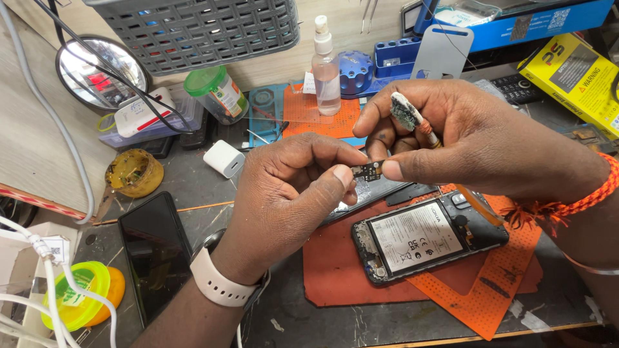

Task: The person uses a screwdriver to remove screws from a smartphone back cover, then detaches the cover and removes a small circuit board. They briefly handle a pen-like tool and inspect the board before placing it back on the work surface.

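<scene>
Both hands are pinching a small board [368, 170] between thumb and forefinger tips, the left hand [284, 193] gripping its left end, the right hand [477, 138] its right. The right is also holding a brush [407, 113] (bristles up) against its fingers. Just below, an opened phone [425, 238] is lying on an orange mat [490, 296]; a dark phone [155, 254] is lying left.

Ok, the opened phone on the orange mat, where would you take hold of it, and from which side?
Grip the opened phone by its two long edges, fingers coming down from above across its narrow width. It lies flat on the orange mat, back cover off and battery up, so only the frame edges look safe to pinch. Come from the near side: both hands, left hand and right hand, crowd the far side.
</scene>
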